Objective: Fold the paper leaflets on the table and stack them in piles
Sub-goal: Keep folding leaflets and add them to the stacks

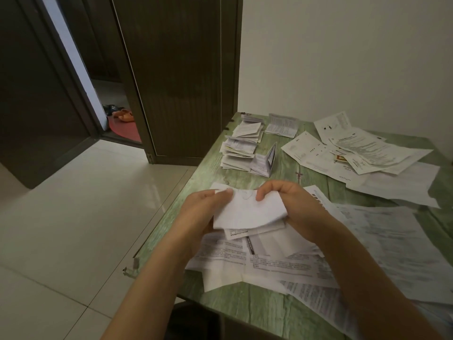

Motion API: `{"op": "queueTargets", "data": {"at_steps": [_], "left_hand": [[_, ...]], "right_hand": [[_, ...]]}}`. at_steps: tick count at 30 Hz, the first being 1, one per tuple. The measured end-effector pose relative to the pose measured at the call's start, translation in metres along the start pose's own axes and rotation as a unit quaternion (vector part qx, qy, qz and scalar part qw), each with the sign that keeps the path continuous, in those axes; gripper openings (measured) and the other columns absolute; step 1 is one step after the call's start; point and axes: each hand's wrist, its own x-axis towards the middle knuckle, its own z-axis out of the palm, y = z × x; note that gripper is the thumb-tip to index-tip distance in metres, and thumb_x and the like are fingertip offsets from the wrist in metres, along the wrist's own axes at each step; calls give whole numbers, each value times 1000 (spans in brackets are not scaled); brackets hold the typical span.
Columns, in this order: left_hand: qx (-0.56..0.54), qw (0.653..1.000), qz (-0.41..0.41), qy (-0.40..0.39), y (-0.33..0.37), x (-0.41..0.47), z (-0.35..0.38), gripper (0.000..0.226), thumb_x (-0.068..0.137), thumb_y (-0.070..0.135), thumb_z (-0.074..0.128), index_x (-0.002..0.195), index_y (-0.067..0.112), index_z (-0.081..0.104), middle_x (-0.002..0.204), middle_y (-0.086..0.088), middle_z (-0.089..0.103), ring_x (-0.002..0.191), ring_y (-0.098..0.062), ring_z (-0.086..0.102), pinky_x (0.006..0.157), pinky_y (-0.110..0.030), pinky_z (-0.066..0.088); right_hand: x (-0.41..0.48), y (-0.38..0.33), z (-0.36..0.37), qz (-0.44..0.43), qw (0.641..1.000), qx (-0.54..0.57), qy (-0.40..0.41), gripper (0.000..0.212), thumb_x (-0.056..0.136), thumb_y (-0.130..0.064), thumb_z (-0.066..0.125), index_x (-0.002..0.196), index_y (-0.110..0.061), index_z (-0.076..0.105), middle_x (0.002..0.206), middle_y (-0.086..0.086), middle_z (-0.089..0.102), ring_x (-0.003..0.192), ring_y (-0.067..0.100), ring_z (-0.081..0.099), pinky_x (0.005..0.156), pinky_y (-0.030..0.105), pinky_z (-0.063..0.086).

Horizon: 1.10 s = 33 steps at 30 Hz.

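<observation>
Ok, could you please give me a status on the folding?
Left hand and right hand grip a part-folded leaflet. Folded piles far left. Loose sheets beneath, nothing blocking.

A dark brown door (181, 77) fills 12 o'clock, standing ajar. Through the gap at 10 o'clock lies a red mat (125, 130), with orange slippers (123, 115) at its far edge and dark shoes (110, 109) just beyond. Pale glossy floor tiles (73, 204) spread from 9 to 7 o'clock. A plain off-white wall (343, 52) takes up 1 to 2 o'clock. At 6 o'clock sits a dark shape (196, 322), too dim to identify.
</observation>
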Motion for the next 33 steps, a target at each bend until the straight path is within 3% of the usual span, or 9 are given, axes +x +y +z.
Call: {"op": "queueTargets", "data": {"at_steps": [4, 8, 12, 14, 18, 22, 26, 31, 33], "left_hand": [[27, 998, 5, 49, -5, 1, -4, 18, 88, 20, 64, 95, 5, 69, 81, -4, 71, 65, -15, 64, 57, -23, 52], [14, 998, -7, 53, 0, -1, -2, 29, 90, 29, 60, 100, 2, 68, 78, -6, 70, 64, -18, 63, 61, -27, 54], [-90, 996, -25, -9, 3, -2, -2, 61, 92, 61, 24, 91, 16, 65, 78, -7, 73, 78, -25, 69, 71, -39, 55], [-86, 995, -15, -38, 3, -2, -2, 65, 89, 65, 21, 93, 17, 66, 83, -5, 74, 80, -23, 70, 72, -38, 54], [-1, 997, 78, -2, 0, -5, 1, 22, 89, 25, 58, 110, 16, 60, 88, 1, 74, 79, -13, 71, 69, -29, 57], [98, 973, 203, 56, -5, -4, 3, 63, 85, 12, 66, 129, 41, 31, 88, 6, 67, 76, -8, 68, 62, -19, 55], [118, 962, 247, 27, -4, -7, 7, 35, 86, 9, 64, 103, 38, 53, 99, 5, 64, 85, -11, 66, 70, -26, 58], [99, 967, 232, 48, -6, -1, 1, 31, 83, 10, 67, 100, 35, 61, 103, -7, 66, 94, -23, 65, 81, -39, 56], [110, 963, 238, 68, -6, -2, -1, 27, 82, 13, 68, 97, 35, 63, 99, -1, 67, 92, -18, 65, 83, -38, 56]], "right_hand": [[-2, -3, 0, -51, 999, -4, -9, 35, 89, 5, 52, 102, -27, 63, 104, -1, 68, 90, 11, 66, 71, 22, 52], [-6, -6, 4, -99, 995, -31, -1, 27, 79, 9, 63, 81, -18, 68, 93, -3, 69, 83, 8, 65, 67, 18, 53], [-4, -1, 8, -68, 996, 18, 52, 12, 84, -10, 65, 93, -17, 67, 92, 0, 74, 83, 17, 71, 70, 29, 58], [-3, 0, 9, -55, 995, 42, 66, 14, 86, -11, 63, 98, -18, 66, 95, -1, 74, 86, 17, 71, 69, 28, 58], [-4, -1, 14, -56, 993, 58, 85, 24, 86, -10, 63, 110, -13, 61, 98, 2, 73, 86, 18, 71, 69, 30, 58], [-3, -3, 19, -60, 983, 97, 145, 33, 87, -11, 62, 114, -21, 45, 95, 4, 72, 77, 18, 72, 60, 30, 57], [-4, -5, 20, -112, 972, 93, 183, 31, 89, -9, 59, 102, -32, 42, 99, 3, 70, 78, 16, 71, 58, 26, 56], [-11, -12, 5, -93, 995, 16, 20, 41, 73, -12, 70, 112, -20, 59, 104, 4, 69, 90, 18, 70, 73, 31, 58], [-11, -13, 2, -79, 996, -28, -8, 39, 72, -5, 73, 106, -22, 65, 105, 7, 69, 91, 19, 69, 77, 32, 58]]}}
